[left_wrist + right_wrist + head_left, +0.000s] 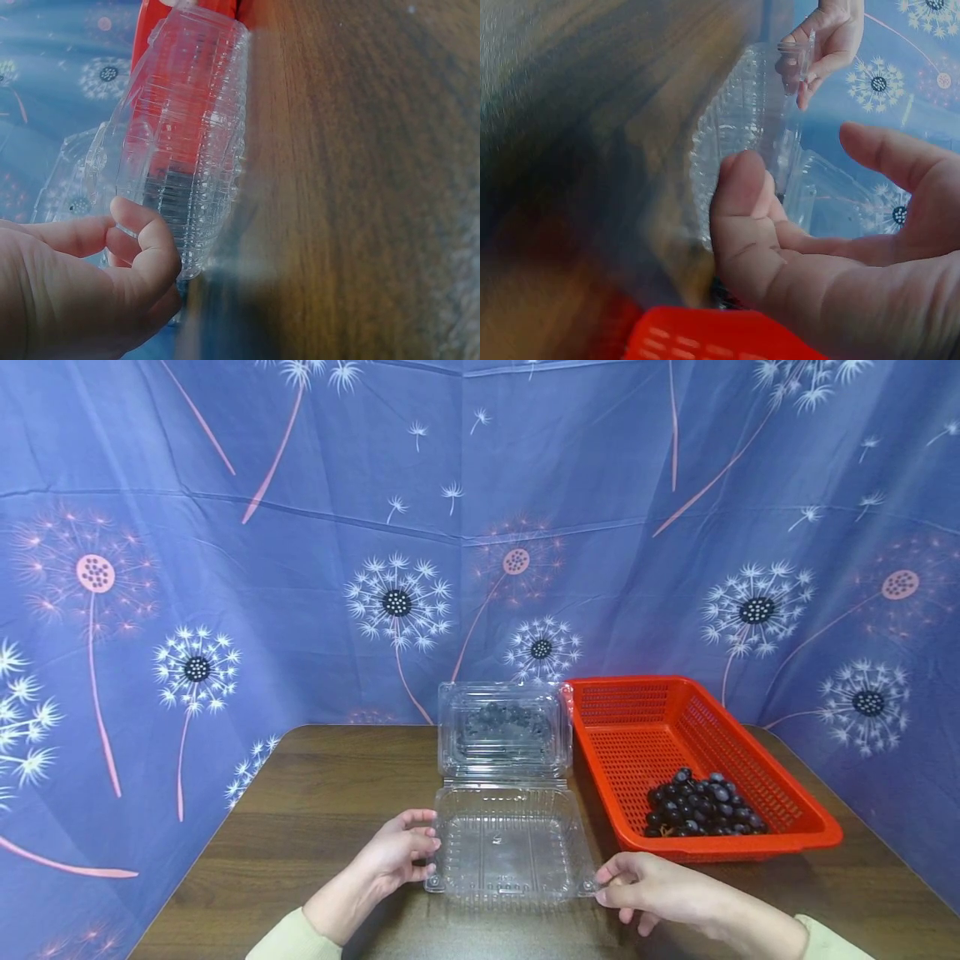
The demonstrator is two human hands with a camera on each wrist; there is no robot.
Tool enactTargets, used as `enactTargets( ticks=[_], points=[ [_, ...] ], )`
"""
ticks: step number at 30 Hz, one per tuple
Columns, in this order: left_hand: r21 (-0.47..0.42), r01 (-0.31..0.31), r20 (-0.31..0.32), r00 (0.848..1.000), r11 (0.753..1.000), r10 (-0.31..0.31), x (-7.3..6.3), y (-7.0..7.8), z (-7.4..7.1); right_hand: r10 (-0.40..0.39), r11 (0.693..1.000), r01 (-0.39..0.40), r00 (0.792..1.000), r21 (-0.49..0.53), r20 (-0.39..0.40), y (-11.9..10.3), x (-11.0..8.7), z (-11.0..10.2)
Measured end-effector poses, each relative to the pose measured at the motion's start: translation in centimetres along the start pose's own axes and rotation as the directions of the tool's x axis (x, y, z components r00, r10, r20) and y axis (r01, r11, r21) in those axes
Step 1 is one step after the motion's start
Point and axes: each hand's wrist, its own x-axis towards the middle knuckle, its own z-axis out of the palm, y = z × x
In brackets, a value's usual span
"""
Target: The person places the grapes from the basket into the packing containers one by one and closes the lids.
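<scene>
A clear plastic clamshell container (498, 843) lies on the table with its lid (504, 735) raised at the back. My left hand (397, 852) holds its left side; the bent fingers and thumb meet near the rim in the left wrist view. At the front right corner, my right hand (660, 889) touches the edge. Its fingers (742, 184) curve beside the container, while the thumb (885, 150) stands apart from them in the right wrist view. The base holds nothing. Dark round fruit, blurred by the plastic, shows through the lid.
To the right, a red perforated plastic basket (630, 760) stands close to the container, with a bunch of dark grapes (701, 806) in its near end. The wooden table (315, 793) meets a blue dandelion-patterned cloth (300, 593) at the back and sides.
</scene>
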Motion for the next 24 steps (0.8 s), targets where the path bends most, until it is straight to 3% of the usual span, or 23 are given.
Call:
enactTargets(
  ticks=[16,24],
  points=[
    [0.004,0.001,-0.008,1.0,1.0,-0.001,-0.1,0.1,0.1,-0.088,0.981,0.096,0.994,-0.168,0.059,-3.3,-1.9,-1.3],
    [0.008,0.003,-0.013,1.0,1.0,-0.003,0.0,0.0,0.2,-0.215,0.923,0.217,0.976,-0.319,0.043,-4.9,-2.3,-2.2]
  ],
)
